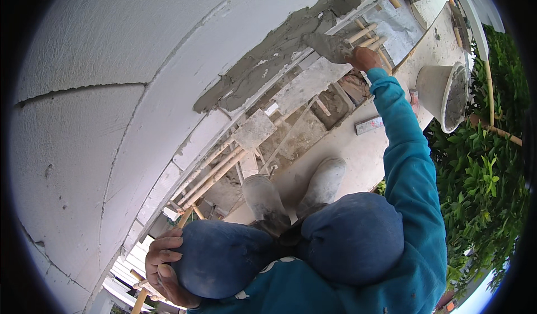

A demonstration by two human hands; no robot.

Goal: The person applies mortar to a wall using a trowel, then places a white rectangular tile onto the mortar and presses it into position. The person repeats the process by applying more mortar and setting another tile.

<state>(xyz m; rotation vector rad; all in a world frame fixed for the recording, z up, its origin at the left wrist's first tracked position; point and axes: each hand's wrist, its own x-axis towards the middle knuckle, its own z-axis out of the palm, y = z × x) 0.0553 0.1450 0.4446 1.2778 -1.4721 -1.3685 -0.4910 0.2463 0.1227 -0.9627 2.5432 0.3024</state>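
Trowel (330, 46) sits up top, blade flat against the wall ledge (168, 96), right at the end of the grey mortar band (263, 62). Blade is smeared grey, tip pointing left into the wet mortar. Right hand (363, 58) is wrapped closed round the trowel handle, arm stretched far out in a teal sleeve (411, 168). Fingers mostly hidden from this angle, only the back of the hand shows.

Mortar runs diagonally along the ledge, rough and uneven, thicker toward the upper right, thinning out lower left. Wall itself is white, curved by the lens, with a crack line (84, 90) across the left part.

Left hand (165, 266) rests on the left knee (224, 258), fingers curled over it and close together, holding nothing. Both knees in blue trousers, bent, person crouching. Two grey mortar-crusted boots (296, 194) side by side on a pale plank (358, 152).

White bucket (444, 96) stands on the plank just right of the outstretched arm, grey mortar inside, near but apart from the trowel. Small flat rectangular piece (369, 125) lies on the plank beside the sleeve; cannot tell what it is.

Bamboo poles (210, 174) cross below between wall and plank, scaffold-like, with splattered boards (254, 129) on them. Green leaves (481, 185) fill the right side, below the plank.
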